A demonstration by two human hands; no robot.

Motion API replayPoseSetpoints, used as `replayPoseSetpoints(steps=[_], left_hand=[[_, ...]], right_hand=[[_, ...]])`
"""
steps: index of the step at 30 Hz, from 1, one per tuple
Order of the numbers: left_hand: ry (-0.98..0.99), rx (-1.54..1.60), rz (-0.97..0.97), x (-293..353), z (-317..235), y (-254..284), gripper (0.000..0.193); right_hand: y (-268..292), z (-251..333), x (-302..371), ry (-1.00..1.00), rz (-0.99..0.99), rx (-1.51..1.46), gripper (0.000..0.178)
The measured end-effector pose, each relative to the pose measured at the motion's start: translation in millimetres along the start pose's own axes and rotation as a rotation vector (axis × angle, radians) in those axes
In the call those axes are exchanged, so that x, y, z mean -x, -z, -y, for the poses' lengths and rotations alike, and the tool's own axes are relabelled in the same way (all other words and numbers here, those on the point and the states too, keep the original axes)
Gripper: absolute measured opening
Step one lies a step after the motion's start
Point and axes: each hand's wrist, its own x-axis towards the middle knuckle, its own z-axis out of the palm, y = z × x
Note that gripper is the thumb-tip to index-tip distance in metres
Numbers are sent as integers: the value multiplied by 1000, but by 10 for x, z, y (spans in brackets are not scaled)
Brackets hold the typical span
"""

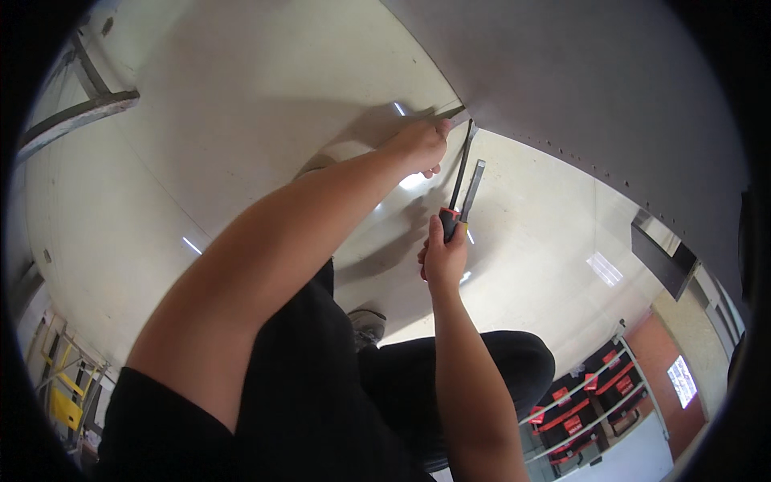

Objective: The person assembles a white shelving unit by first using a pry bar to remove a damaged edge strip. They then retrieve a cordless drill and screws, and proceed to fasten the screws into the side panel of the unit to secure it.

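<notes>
My right hand (446,259) is closed round the black-and-red handle of a screwdriver (461,170). Its long dark shaft points up to the lower corner of a large grey panel (594,80). The same hand also has a chisel (474,191) with a flat metal blade and a bit of yellow at its base, beside the screwdriver. At that corner my left hand (424,148) has its fingers curled, close to a thin dark strip (451,113). Whether those fingers pinch the strip is hidden.
The pale, shiny floor (265,104) spreads under the panel. A curved metal leg (80,116) stands at the far left. To the lower right is a rack (582,402) of black-and-red cases. A yellow frame (66,406) shows at the lower left. My shoe (368,323) is below my hands.
</notes>
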Motion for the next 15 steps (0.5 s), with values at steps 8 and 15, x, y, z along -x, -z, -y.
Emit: replayPoseSetpoints(steps=[8,15], left_hand=[[49,105,127,-58,33,185,38],[104,-440,-57,-221,-384,132,39]], right_hand=[[16,-546,188,76,-75,20,29],[171,-536,295,154,-277,-35,29]])
